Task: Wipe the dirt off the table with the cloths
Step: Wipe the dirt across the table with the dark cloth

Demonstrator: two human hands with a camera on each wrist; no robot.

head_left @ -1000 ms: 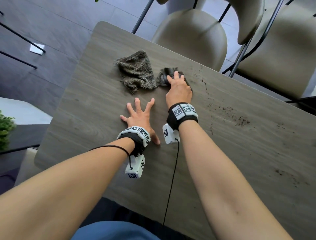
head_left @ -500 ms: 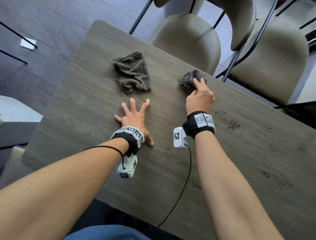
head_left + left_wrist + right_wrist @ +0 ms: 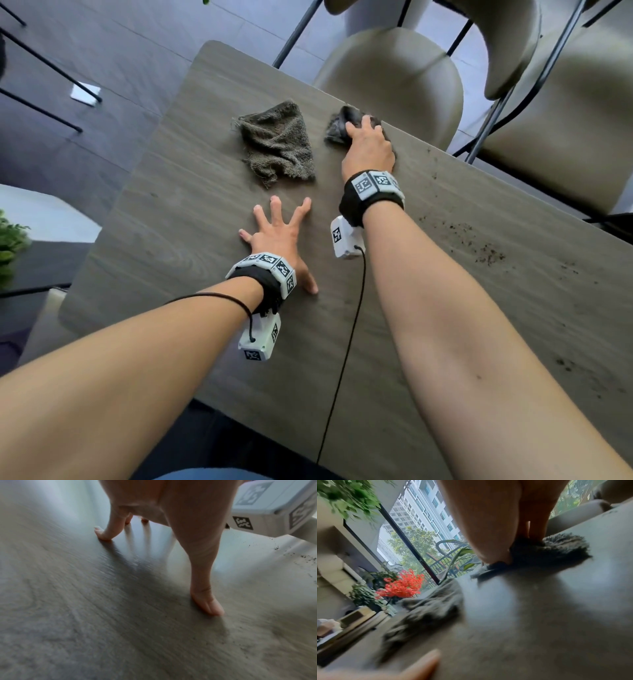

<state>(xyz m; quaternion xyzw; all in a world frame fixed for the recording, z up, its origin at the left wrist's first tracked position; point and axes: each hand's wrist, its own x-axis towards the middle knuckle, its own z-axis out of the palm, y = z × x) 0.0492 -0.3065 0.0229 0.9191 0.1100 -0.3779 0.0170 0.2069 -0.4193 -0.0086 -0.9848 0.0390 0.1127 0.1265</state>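
The right hand (image 3: 368, 145) presses flat on the dark cloth (image 3: 339, 125) near the far edge of the table (image 3: 171, 222), fingers laid over it, not visibly curled round it. The left hand (image 3: 277, 233) rests on the bare wood, fingers spread wide, holding nothing. The brown cloth (image 3: 279, 145) lies crumpled just beside the dark one. Dirt (image 3: 479, 246) is scattered to the right, well apart from both cloths.
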